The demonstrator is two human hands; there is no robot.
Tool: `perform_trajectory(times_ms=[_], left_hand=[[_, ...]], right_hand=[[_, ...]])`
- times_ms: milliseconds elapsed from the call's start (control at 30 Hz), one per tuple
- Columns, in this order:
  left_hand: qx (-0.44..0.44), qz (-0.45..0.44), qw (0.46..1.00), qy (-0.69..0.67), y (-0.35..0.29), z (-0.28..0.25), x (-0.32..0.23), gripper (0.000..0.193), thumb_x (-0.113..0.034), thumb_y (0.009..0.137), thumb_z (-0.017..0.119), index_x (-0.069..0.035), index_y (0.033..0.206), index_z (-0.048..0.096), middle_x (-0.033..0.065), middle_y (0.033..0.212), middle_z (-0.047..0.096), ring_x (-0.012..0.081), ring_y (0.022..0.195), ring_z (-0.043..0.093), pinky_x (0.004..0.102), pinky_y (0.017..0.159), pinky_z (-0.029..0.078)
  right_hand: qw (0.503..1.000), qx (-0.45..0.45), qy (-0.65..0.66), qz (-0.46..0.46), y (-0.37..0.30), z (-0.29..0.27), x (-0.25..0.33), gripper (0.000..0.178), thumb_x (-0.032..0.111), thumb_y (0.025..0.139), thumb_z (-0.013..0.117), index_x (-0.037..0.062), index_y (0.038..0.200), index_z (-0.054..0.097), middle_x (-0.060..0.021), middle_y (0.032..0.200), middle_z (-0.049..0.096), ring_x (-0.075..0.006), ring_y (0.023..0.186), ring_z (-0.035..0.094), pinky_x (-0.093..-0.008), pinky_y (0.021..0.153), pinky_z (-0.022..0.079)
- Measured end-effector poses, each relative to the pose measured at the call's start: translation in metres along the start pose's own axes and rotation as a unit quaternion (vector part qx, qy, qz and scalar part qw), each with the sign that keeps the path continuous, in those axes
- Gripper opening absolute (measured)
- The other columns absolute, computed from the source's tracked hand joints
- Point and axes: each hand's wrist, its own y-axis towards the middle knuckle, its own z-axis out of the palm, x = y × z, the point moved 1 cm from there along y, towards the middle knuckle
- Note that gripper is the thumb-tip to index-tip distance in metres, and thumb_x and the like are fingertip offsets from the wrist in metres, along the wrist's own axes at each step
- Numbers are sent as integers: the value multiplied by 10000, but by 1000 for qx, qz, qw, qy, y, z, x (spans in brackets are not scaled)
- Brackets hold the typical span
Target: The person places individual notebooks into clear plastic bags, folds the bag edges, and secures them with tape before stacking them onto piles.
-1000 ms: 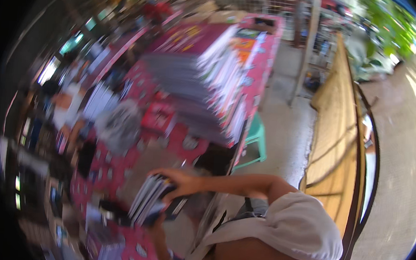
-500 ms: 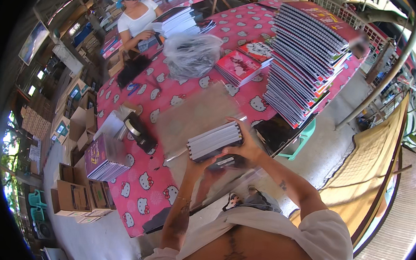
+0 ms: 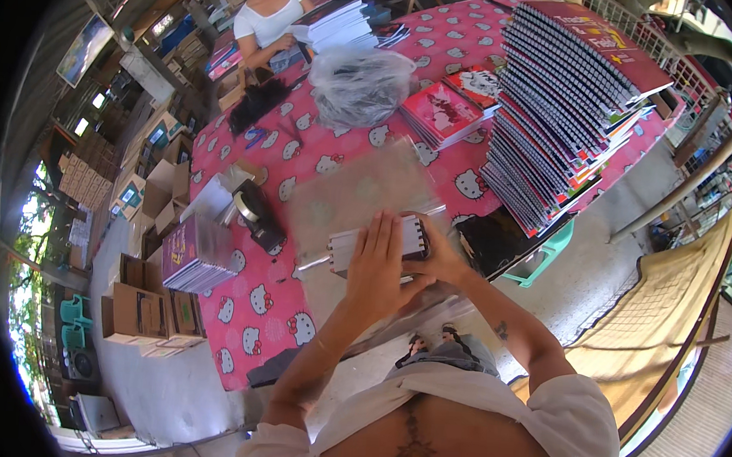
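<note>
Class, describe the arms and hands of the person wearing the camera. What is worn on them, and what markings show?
The left hand and right hand wear no gloves. Loose white short sleeves end near the elbows, leaving the forearms uncovered. A small dark tattoo marks the right forearm; a fainter marking on the left forearm is unclear.

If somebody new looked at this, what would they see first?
Probably the tall stack of spiral-bound books at the table's far right. Next might come the bright pink tablecloth with white cartoon cats, spread beneath everything. Then, at the near edge, the left hand lies flat on a small bundle of books, while the right hand holds its right end.
</note>
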Motion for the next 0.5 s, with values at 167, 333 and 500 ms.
perform_trajectory(times_ms=[167, 333, 500], left_hand=[[19, -17, 998, 51, 10, -19, 25, 1162, -662, 704, 721, 102, 1450, 264, 350, 1491, 282, 455, 1409, 290, 577, 1134, 234], [94, 9, 993, 72, 13, -13, 36, 1046, -653, 679, 744, 75, 1347, 397, 306, 1301, 484, 430, 1255, 470, 533, 1048, 354], [163, -13, 984, 67, 15, -16, 52, 832, -594, 681, 782, 33, 1161, 517, 195, 985, 629, 382, 911, 646, 472, 814, 496]], right_hand=[[996, -8, 69, 62, -1, -5, -16, 861, 102, 618, 908, 55, 1343, 447, -74, 1198, 580, -164, 1123, 551, -333, 987, 445], [999, 14, 1, 36, 7, -9, -12, 835, 122, 597, 929, 52, 1304, 491, -63, 1134, 608, -140, 1081, 561, -317, 968, 450], [997, 60, -42, -13, 22, -6, -5, 794, 126, 650, 905, 69, 1330, 499, -75, 1165, 600, -139, 1079, 563, -313, 960, 455]])
